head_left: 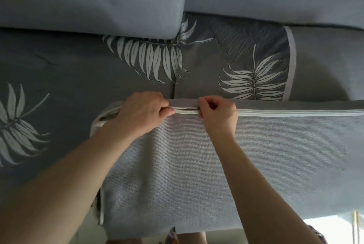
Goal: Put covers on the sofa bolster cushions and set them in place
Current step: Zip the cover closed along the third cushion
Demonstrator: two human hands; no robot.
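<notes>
Grey woven cover (197,155) wraps the bolster cushion lying across the leaf-print sofa seat (59,62). At its twelve o'clock edge, the left hand (141,111) pinches the white zipper seam (186,111); the right hand (216,113), at three o'clock of it, pinches the seam too.

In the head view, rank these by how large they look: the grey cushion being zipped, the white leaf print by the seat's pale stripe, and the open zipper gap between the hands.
1. Grey cushion, largest, though nearest the camera.
2. Leaf print.
3. Zipper gap, a thin slit between the left hand and the right hand.
</notes>
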